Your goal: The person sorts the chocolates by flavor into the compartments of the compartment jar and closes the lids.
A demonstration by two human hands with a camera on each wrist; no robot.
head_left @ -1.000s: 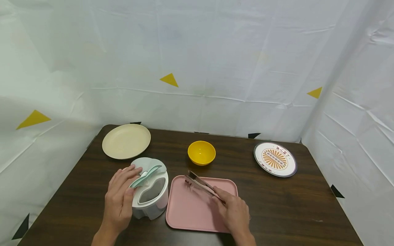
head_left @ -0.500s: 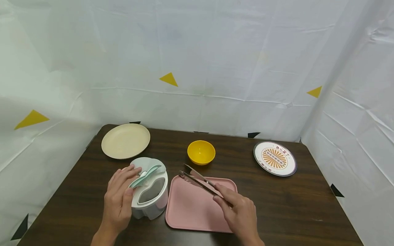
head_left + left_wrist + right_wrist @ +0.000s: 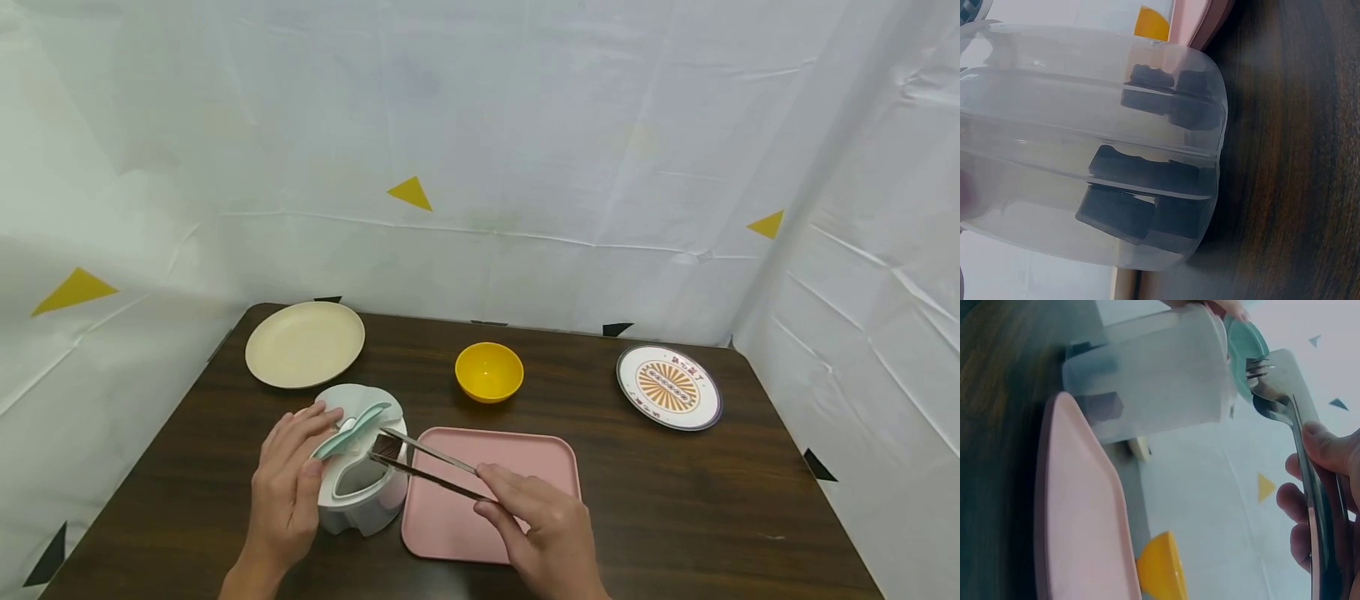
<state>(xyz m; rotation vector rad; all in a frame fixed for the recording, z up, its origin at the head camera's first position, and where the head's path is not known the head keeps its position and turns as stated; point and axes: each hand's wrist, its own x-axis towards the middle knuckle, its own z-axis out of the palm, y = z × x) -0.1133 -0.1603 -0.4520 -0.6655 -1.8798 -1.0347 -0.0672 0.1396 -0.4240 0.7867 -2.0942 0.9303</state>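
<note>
My left hand [image 3: 288,475] grips a white-lidded translucent food container [image 3: 365,504] near its top, fingers beside the raised pale green flap [image 3: 352,432]. Dark blocky pieces [image 3: 1138,169] show through the container's wall in the left wrist view. In my right hand [image 3: 542,525] I hold metal tongs [image 3: 431,477], their arms spread apart. Their tips hover over the lid's curved opening [image 3: 360,477]. The right wrist view shows nothing between the forked tip and the spoon-shaped tip. A dark patch lies between them in the head view; what it is, I cannot tell.
Right of the container lies a pink tray [image 3: 450,533], partly under my right hand and the tongs. Behind it is a yellow bowl [image 3: 489,372]. A cream plate [image 3: 303,346] sits back left, a patterned white plate [image 3: 670,388] back right, on the dark wooden table [image 3: 697,517].
My right hand has carried the tongs left, from above the pink tray to over the container's opening. The tongs have spread wider. My left hand stays on the container.
</note>
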